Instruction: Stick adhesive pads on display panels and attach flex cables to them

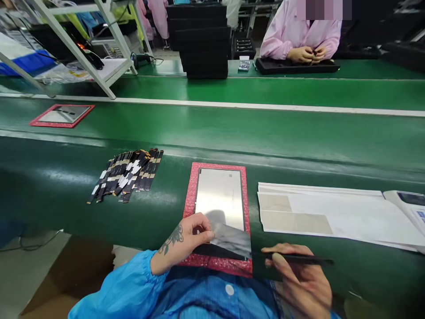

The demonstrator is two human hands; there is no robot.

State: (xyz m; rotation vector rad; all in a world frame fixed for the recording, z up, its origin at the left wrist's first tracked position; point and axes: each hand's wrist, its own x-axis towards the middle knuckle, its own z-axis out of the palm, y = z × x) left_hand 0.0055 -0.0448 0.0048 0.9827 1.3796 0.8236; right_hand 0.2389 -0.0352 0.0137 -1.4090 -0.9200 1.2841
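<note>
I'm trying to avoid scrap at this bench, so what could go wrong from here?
The left hand pinches a gray sheet over the panel; it might crease or slip. The right hand holds a thin dark stick beside the panel, so a stray touch could scratch it. The dark strips overlap loosely; a bump might scatter them.

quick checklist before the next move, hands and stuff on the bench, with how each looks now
1. Panel resting on the red pad: ok.
2. Left hand with a grip on the film: ok, pinched at its left end.
3. Film flat against the panel: cannot tell from this angle.
4. Right hand holding the black tool: ok.
5. Tool apart from the film: ok, right of the pad.
6. Strips neatly separated: not ok, heaped and overlapping.
</note>
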